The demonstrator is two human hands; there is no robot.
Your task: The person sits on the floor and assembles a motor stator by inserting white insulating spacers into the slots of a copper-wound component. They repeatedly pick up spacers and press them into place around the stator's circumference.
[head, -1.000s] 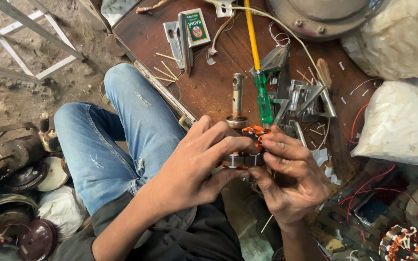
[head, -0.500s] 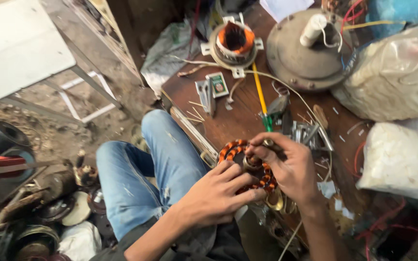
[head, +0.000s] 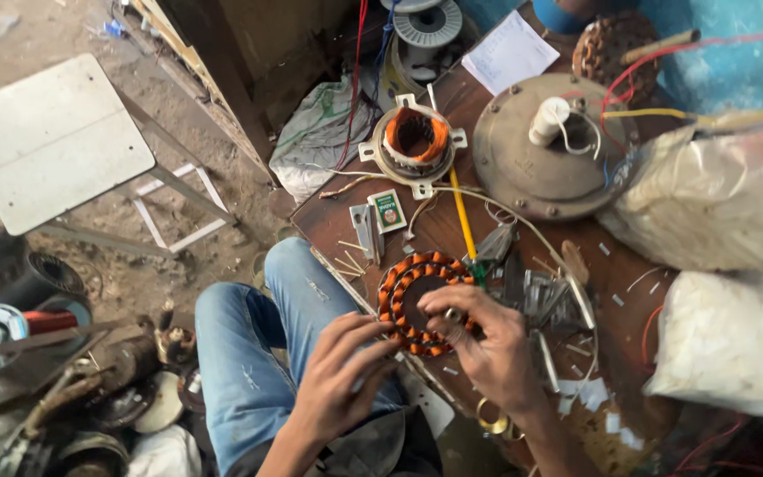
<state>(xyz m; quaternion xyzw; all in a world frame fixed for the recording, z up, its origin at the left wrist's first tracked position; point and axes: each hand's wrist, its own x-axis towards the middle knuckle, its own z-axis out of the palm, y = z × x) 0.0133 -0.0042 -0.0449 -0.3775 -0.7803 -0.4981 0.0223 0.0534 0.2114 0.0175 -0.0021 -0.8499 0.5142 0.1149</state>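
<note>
Cluttered brown surface [head: 452, 243]: the orange-wound fan stator [head: 408, 300] lies at its near edge. Right hand [head: 479, 340] pinches its rim at four o'clock; left hand [head: 342, 375], fingers curled, seemingly steadies seven o'clock. Keep it flat, braced both sides.

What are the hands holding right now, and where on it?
Both hold the orange wound stator ring. The right hand grips its near right rim, fingers over the centre; the left hand touches its lower left edge.

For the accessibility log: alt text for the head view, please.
Both hands, left and right, hold a round orange-wound stator at the edge of a cluttered brown table. A yellow screwdriver and a metal motor cover lie beyond.
</note>
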